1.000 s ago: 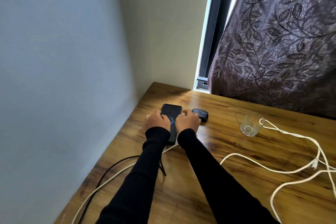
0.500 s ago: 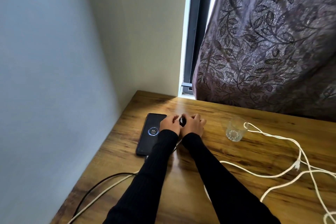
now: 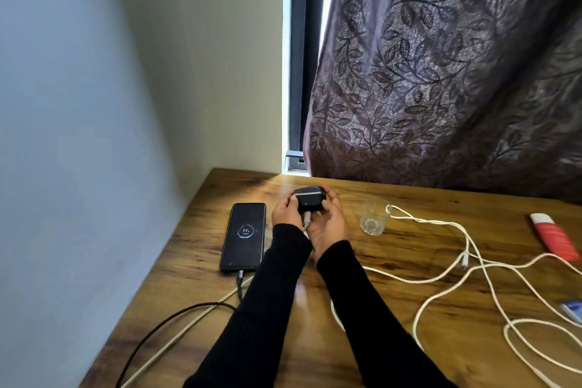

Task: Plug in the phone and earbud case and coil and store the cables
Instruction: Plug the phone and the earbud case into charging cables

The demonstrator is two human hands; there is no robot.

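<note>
The black phone [image 3: 244, 236] lies face up on the wooden table [image 3: 393, 299] near the left wall. Its screen is lit with a charging ring, and a black cable [image 3: 176, 318] is plugged into its near end. Just right of it, both hands hold the black earbud case [image 3: 310, 198] a little above the table. My left hand [image 3: 285, 211] grips its left side and my right hand [image 3: 330, 224] curls round its right side and top. A white cable plug [image 3: 307, 219] sits at the case's underside between my hands.
A clear glass [image 3: 374, 216] stands right of my hands, with loose white cables [image 3: 466, 258] sprawling from it across the right half of the table. A red and white object [image 3: 554, 236] and a small blue and white item [image 3: 573, 309] lie at the right edge. A curtain [image 3: 441, 88] hangs behind.
My hands left the phone, which now lies flat with its screen lit, and moved right to the earbud case. The case has been lifted off the table with a white plug under it.
</note>
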